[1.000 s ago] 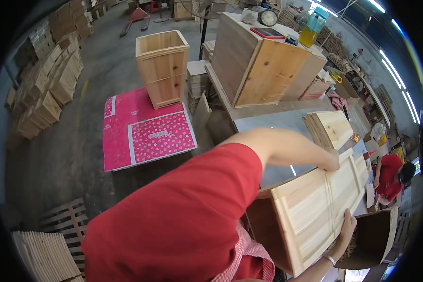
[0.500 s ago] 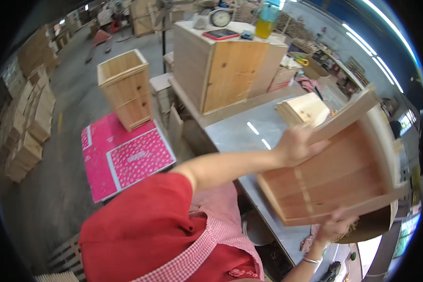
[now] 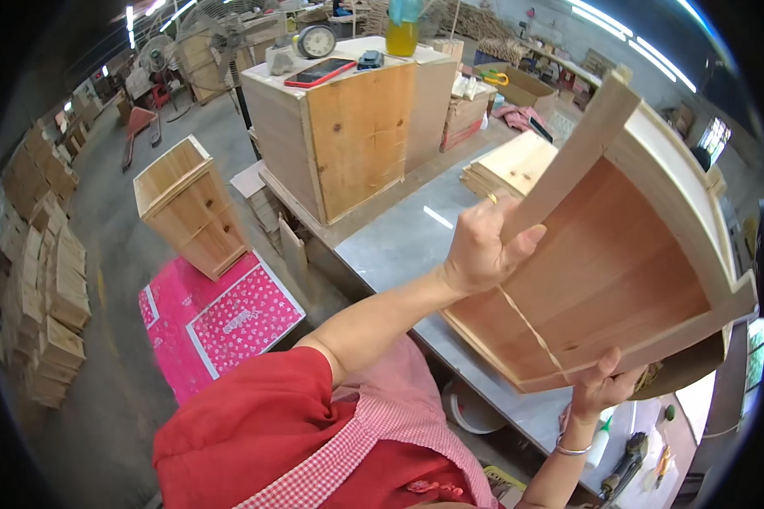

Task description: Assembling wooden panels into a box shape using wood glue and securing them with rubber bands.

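Both my hands hold a tapered wooden box (image 3: 603, 280) tilted up over the right side of the grey worktable. It has pale frame rails and reddish inner boards, with a thin pale band (image 3: 530, 327) running across it. My left hand (image 3: 488, 246) is wrapped round the long left rail, thumb toward the boards. Lower down, my right hand (image 3: 604, 386) grips the bottom edge, thumb on the near face; its other fingers are partly hidden beneath. Just beyond my left hand lies a stack of pale wooden panels (image 3: 514, 165).
A large wooden cabinet (image 3: 356, 140) bears a clock (image 3: 317, 41), a red-edged phone (image 3: 321, 73) and a bottle of yellow liquid (image 3: 401, 38). At left, a tall wooden box (image 3: 191, 208) stands on a pink carton (image 3: 174, 293). A glue bottle (image 3: 598, 445) and a dark tool (image 3: 626, 462) lie near my right wrist.
My view has shifted, so the surroundings sit differently in it. The held box has tipped more upright, its left rail now steeper. Both hands keep their grip.
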